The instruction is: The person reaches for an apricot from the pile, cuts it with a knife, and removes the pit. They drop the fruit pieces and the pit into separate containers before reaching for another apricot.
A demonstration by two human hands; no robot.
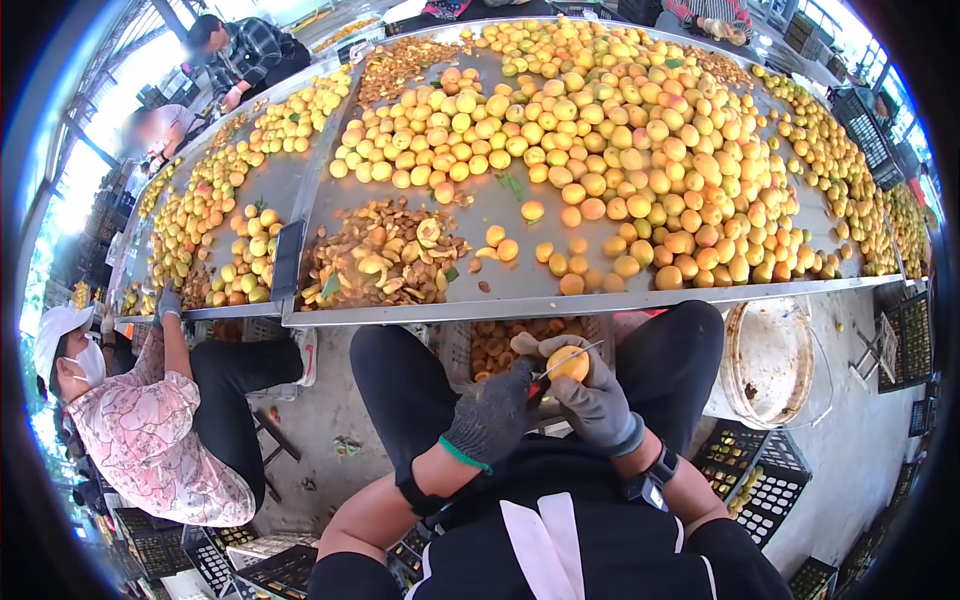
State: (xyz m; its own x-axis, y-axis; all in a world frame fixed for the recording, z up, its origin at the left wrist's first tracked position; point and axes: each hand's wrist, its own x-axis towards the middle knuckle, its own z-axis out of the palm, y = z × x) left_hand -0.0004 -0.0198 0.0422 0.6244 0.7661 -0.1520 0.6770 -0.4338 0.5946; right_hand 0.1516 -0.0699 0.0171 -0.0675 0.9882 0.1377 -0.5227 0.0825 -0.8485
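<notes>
Left hand (492, 408): covered by a dark grey knitted glove with a green-edged cuff; its grip is closed around the red handle of a small knife with a thin metal blade (553, 371).
Right hand (597, 400): covered by a light grey glove; its grip is closed on a round yellow-orange apricot (571, 371).
Held apricot: enclosed by the right grip's fingers, just beside the left grip; crossed by the blade, though whether the skin is cut cannot be told.
Table (500, 307): made of metal, set just beyond the hands; covered by a large heap of whole yellow-orange apricots (640, 150), with a brownish-orange pile of fruit pieces (385, 255) at its near left.
Crate under the table edge (457, 348): filled with orange-brown fruit pieces (500, 345), seen behind the hands.
</notes>
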